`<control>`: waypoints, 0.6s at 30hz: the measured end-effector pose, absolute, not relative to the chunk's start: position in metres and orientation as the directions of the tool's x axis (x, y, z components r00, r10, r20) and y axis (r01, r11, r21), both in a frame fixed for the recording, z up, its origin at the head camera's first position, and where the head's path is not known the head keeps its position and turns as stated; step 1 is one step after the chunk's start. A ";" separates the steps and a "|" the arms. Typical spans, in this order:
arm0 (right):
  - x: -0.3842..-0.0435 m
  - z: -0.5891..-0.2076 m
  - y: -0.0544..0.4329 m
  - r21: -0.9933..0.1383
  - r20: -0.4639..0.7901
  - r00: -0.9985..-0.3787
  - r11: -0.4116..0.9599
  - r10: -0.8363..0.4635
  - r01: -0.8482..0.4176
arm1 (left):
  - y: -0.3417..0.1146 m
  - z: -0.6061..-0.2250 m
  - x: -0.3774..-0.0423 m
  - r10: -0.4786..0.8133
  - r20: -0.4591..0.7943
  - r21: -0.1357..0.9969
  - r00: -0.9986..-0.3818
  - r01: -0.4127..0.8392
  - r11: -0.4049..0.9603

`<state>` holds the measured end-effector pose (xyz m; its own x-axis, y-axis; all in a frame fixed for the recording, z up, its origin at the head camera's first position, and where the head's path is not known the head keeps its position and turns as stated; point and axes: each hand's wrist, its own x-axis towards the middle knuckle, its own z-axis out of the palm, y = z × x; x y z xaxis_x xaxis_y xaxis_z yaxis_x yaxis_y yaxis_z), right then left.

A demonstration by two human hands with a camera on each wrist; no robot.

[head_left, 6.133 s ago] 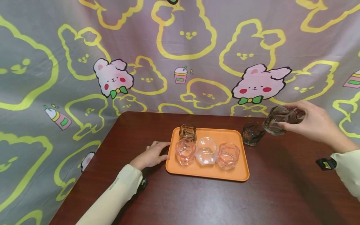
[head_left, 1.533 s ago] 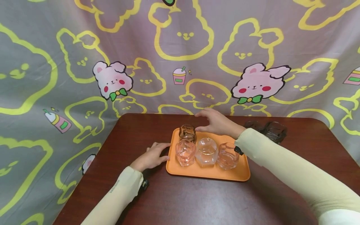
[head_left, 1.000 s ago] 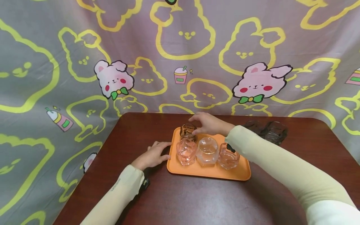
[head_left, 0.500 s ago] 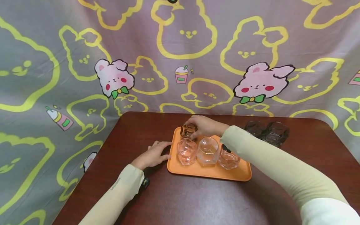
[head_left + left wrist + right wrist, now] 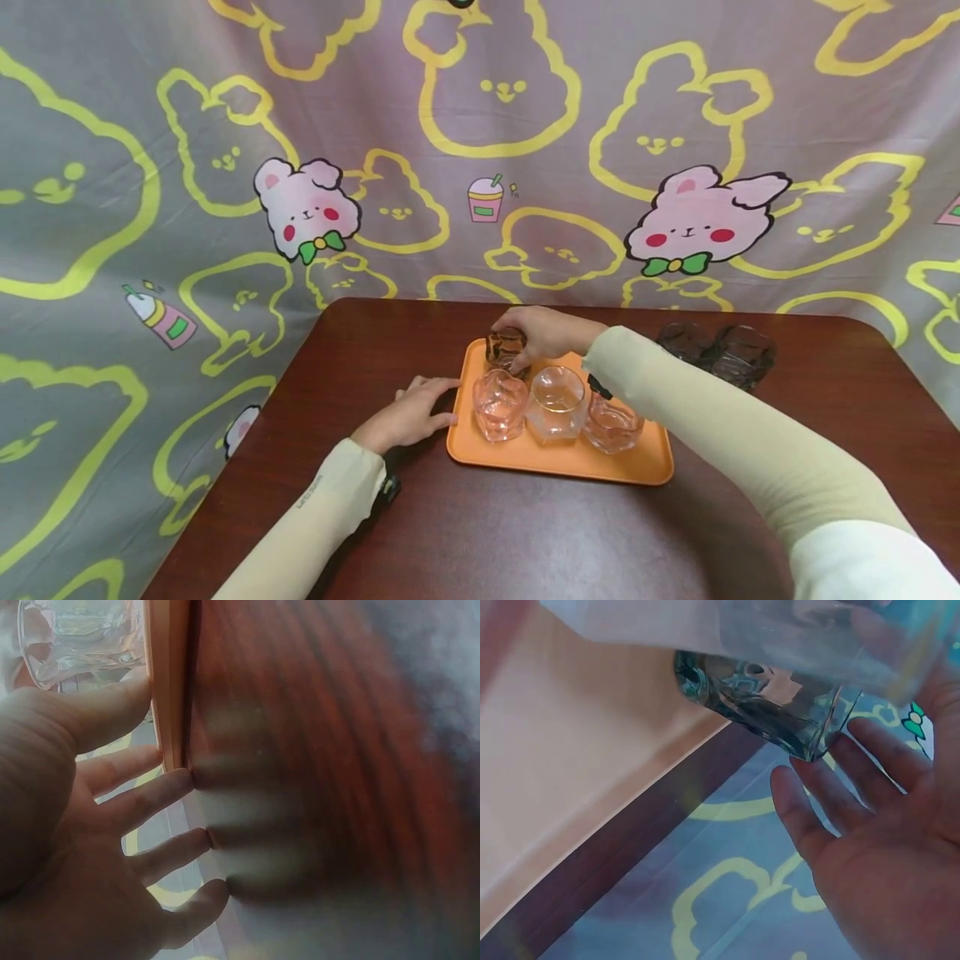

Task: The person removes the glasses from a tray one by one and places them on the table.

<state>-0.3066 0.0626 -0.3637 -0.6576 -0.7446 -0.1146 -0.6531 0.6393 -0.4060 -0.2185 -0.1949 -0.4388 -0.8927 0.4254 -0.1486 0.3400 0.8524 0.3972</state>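
My right hand (image 5: 542, 335) grips a brown glass (image 5: 504, 350) at the back left of an orange tray (image 5: 558, 469), thumb at its near side. In the right wrist view the fingers (image 5: 810, 817) lie along that glass (image 5: 765, 697), which stands at the tray's edge, partly behind a clear glass. My left hand (image 5: 408, 414) rests at the tray's left edge, its fingers spread, and its fingertips touch the rim (image 5: 171, 682) in the left wrist view. In front on the tray stand a pink glass (image 5: 500, 406), a clear glass (image 5: 557, 407) and another pink glass (image 5: 611, 425).
Two dark grey glasses (image 5: 741, 354) stand side by side on the brown table (image 5: 480, 533), right of the tray, partly behind my right sleeve (image 5: 720, 425). A patterned curtain (image 5: 450, 125) hangs behind the table and along its left side.
The dark glass that my right hand held up at the right now stands beside the other dark one. That hand has moved left and taken hold of the brown glass. My left hand stays put.
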 end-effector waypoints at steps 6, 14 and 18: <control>-0.310 -0.365 0.063 -0.408 -0.099 -0.638 0.616 -0.764 -0.674 | -0.194 -0.439 -0.219 0.424 -0.148 0.402 -0.894 0.337 0.851; -0.309 -0.360 0.081 -0.478 -0.069 -0.690 0.631 -0.721 -0.611 | -0.194 -0.440 -0.219 0.422 -0.137 0.395 -0.896 0.341 0.853; -0.306 -0.346 0.098 -0.490 0.016 -0.712 0.615 -0.702 -0.618 | -0.194 -0.440 -0.219 0.412 -0.144 0.398 -0.900 0.329 0.856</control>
